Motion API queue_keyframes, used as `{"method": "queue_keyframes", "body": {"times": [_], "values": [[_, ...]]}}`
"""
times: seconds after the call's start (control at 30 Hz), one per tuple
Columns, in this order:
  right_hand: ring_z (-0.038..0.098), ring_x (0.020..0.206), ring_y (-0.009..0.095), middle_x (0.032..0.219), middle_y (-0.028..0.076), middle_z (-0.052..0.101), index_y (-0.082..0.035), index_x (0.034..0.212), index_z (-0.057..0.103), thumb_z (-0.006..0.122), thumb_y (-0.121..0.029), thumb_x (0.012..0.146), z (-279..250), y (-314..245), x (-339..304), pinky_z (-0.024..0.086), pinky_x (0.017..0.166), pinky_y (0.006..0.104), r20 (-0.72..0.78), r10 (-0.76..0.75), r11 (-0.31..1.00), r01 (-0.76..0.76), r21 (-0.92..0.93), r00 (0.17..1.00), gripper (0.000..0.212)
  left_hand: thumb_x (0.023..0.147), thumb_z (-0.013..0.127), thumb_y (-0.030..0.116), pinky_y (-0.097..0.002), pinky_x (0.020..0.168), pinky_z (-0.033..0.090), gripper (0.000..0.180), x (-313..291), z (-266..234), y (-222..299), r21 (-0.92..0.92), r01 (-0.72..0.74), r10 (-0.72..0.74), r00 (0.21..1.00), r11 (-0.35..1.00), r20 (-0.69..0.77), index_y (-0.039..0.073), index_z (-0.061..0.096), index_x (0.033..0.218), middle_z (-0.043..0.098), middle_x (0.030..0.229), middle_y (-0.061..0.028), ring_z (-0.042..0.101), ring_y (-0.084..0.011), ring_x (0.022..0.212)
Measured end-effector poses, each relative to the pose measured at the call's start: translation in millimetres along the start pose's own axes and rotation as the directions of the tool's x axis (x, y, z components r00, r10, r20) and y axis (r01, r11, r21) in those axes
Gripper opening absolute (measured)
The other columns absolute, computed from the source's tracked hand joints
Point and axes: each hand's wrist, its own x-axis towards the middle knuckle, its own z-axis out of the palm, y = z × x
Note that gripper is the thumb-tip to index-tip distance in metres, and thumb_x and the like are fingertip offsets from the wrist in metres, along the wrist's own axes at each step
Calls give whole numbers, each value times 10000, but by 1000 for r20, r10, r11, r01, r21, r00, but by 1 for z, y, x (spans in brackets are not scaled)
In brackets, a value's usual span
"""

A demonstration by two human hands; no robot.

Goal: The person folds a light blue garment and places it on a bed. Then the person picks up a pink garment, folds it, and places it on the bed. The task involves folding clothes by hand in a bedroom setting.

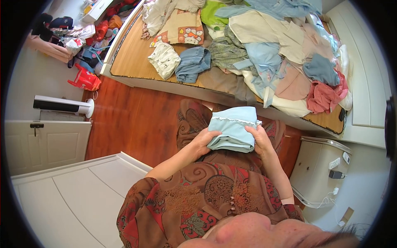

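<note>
I am holding a folded light-blue garment (232,129) between both hands, in front of the lap and just short of the bed. My left hand (203,139) is gripping its left side, thumb lying on top; my right hand (261,139) is pinching the opposite side near the white trimmed edge. Both hands are closing on the cloth, though most of the fingers are hiding beneath it.

Ahead, the wooden bed board (131,56) is carrying a loose heap of clothes (264,33), with denim shorts (192,65) and white patterned shorts (164,60) lying side by side near its front edge. A coral-red cloth (322,96) is lying crumpled at the right end.

As for containers, a red bag (86,78) is sitting on the floor by the bed's left corner; I am not managing to see what it is holding. Beyond it, a white box-like unit (97,10) is standing among jumbled items, its inside escaping my view. At right, a beige rounded cabinet (312,182) is standing against the wall, its contents hiding from me.
</note>
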Motion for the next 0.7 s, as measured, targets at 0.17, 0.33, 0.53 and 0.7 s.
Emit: {"method": "queue_keyframes", "body": {"times": [0.17,0.33,0.53,0.7], "values": [[628,1095,211,1236,119,627,40,1320,504,706,-129,892,16,2,20,504,969,360,32,60,996,-58,-67,998,502,907,578,2,-412,982,530,447,-6,-23,1,-83,-31,29,999,996,-16,-34,498,1345,603,1281,-157,636,-273,1120],[614,1122,208,1255,125,612,46,1329,488,688,-85,899,38,-4,38,506,970,364,80,100,980,-84,-183,992,492,902,598,3,-426,1012,520,443,-8,-44,13,-156,-93,89,995,983,-37,-47,503,1331,607,1283,-175,633,-296,1147],[655,967,194,1103,130,644,44,1364,462,658,-14,845,97,-49,65,545,805,324,136,-12,952,53,-301,991,558,890,603,28,-446,958,558,460,-15,-56,80,-81,-268,266,963,960,-35,-19,510,1338,625,1262,-173,656,-310,1107],[659,1017,178,1147,119,653,23,1445,393,665,-71,896,168,-108,110,539,861,317,260,-263,876,343,-339,929,619,895,655,106,-423,950,548,562,-27,-43,192,186,-557,563,826,809,24,-8,446,1404,602,1297,-168,652,-279,1090]]}}
